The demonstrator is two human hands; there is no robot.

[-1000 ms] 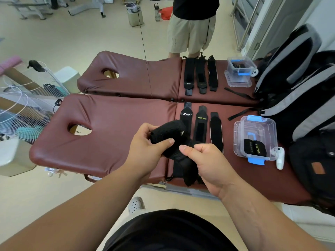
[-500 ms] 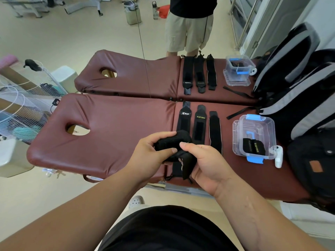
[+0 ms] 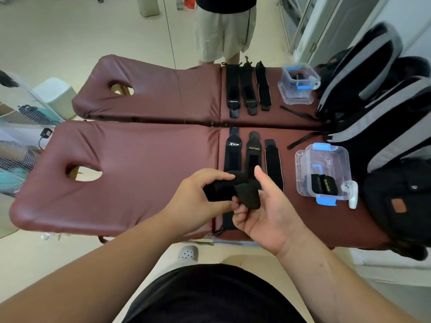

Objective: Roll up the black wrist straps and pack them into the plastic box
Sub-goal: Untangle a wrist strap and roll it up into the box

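The person's two hands meet just above the near edge of the maroon bench (image 3: 130, 173), working one black wrist strap (image 3: 224, 191) between them. The left hand (image 3: 196, 197) has a closed grip on the rolled part: the thumb lies along the top of the bundle and the fingers curl round it from beneath. The right hand (image 3: 270, 213) has a looser grip on the same strap. Its fingers curl under the loose end, which folds over them, while the thumb stands up straight beside the fabric, not pressing down on it. A tail of the strap hangs below the hands toward the bench's near edge.

Just beyond the hands, three more straps lie flat and side by side on the bench, running near to far: the XTEP strap (image 3: 232, 152) on the left, the XUEYING strap (image 3: 253, 150) in the middle, and a plain strap (image 3: 273, 164) on the right. To their right sits the plastic box (image 3: 326, 157), open, with blue latches. Rolled straps (image 3: 324, 185) stand inside it at its near end. Backpacks (image 3: 377, 117) crowd the right end of the bench.
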